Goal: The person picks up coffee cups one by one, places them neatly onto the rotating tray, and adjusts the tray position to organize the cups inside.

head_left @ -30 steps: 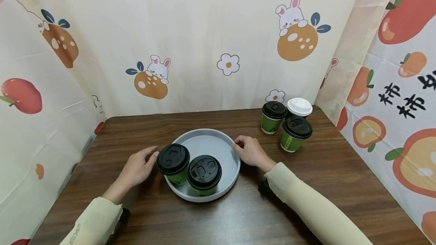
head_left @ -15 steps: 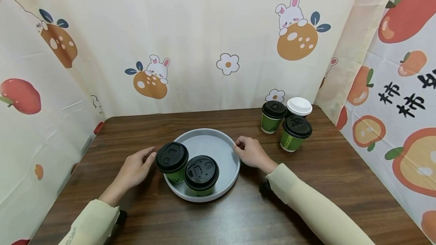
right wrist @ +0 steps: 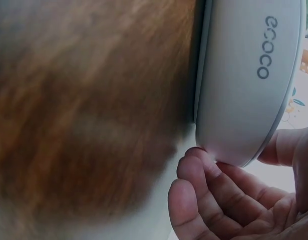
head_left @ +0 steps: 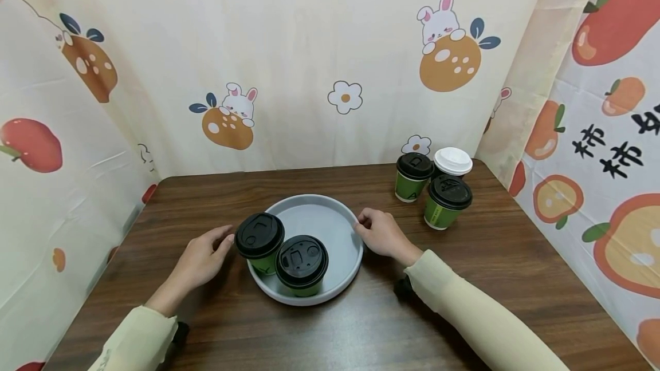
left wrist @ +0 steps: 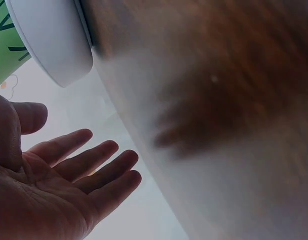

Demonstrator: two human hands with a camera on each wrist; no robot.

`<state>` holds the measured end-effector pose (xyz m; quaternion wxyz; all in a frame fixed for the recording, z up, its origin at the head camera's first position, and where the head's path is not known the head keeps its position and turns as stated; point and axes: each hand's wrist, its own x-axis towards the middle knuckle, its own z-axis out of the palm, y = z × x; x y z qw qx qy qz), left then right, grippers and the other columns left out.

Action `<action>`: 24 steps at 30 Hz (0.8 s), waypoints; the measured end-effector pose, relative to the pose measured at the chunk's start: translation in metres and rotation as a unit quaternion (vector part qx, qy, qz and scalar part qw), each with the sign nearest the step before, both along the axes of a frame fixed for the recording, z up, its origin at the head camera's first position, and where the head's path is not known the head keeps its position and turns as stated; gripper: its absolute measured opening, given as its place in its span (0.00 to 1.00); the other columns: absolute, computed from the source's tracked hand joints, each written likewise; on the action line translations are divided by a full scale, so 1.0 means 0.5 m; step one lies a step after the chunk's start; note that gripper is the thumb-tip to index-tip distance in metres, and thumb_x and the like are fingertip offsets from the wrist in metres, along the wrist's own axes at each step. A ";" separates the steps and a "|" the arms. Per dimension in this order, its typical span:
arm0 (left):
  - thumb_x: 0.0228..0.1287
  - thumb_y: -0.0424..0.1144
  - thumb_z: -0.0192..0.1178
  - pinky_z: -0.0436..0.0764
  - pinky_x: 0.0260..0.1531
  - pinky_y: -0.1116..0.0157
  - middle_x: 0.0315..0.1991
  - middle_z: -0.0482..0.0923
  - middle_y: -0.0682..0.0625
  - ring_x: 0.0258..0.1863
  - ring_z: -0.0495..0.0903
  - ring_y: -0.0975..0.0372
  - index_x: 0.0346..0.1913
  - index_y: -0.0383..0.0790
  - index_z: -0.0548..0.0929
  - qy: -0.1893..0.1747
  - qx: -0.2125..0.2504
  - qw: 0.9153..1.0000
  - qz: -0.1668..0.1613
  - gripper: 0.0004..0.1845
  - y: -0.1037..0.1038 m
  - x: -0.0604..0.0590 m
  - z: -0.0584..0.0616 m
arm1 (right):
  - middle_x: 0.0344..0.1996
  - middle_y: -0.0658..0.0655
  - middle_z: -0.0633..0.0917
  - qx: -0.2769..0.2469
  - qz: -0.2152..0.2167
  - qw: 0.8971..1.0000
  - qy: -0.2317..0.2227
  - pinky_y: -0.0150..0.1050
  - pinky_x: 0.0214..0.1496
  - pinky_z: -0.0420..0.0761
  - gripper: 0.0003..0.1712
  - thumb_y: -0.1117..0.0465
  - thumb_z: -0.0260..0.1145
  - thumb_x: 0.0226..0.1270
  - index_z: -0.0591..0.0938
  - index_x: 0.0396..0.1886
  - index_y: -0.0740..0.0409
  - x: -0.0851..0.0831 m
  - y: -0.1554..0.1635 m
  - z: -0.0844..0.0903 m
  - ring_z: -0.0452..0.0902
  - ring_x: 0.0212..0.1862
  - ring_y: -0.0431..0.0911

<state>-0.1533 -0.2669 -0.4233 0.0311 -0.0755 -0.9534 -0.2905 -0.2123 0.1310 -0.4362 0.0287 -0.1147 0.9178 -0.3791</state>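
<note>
Nearest the person, 2 pale sleeves reach onto the dark wood surface from the bottom of the head view. Between the hands sits a round grey tray, lying flat on the surface; being round, it has no long axis and points no particular way, with its open side up.

The left hand rests just beside the tray's left edge. The left wrist view shows its fingers straight and loosely spread, holding nothing and apart from the tray's wall; from the head view I cannot tell whether the thumb touches the cup beside it. The right hand is at the tray's right edge. In the right wrist view its fingers are curled under the tray's pale outer wall, which carries the printed word "ecoco", and the thumb lies on the other side of the rim, so this hand grips the tray.

On the near left part of the tray stand 2 upright green cups with black lids, just beside each other: the front cup and the left cup.

Farther back on the right, well apart from the tray, 3 more upright cups stand close together: 2 green ones with black lids and 1 with a white lid. Behind everything hangs a printed fruit curtain.
</note>
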 end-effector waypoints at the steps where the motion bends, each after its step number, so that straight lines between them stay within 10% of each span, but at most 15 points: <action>1: 0.83 0.48 0.47 0.70 0.61 0.37 0.65 0.75 0.31 0.66 0.72 0.36 0.72 0.30 0.72 -0.001 0.000 1.000 0.000 0.28 -0.001 0.000 0.000 | 0.32 0.51 0.84 0.001 0.001 1.000 0.001 0.39 0.36 0.80 0.06 0.60 0.64 0.74 0.85 0.41 0.56 0.000 0.000 0.000 0.78 0.33 0.43; 24: 0.83 0.52 0.47 0.70 0.61 0.36 0.64 0.77 0.31 0.65 0.72 0.35 0.72 0.30 0.72 -0.017 0.002 1.000 0.004 0.31 -0.011 0.008 0.000 | 0.28 0.49 0.83 0.034 0.009 0.999 0.001 0.38 0.32 0.78 0.04 0.60 0.66 0.71 0.84 0.35 0.55 0.017 0.004 0.010 0.77 0.29 0.42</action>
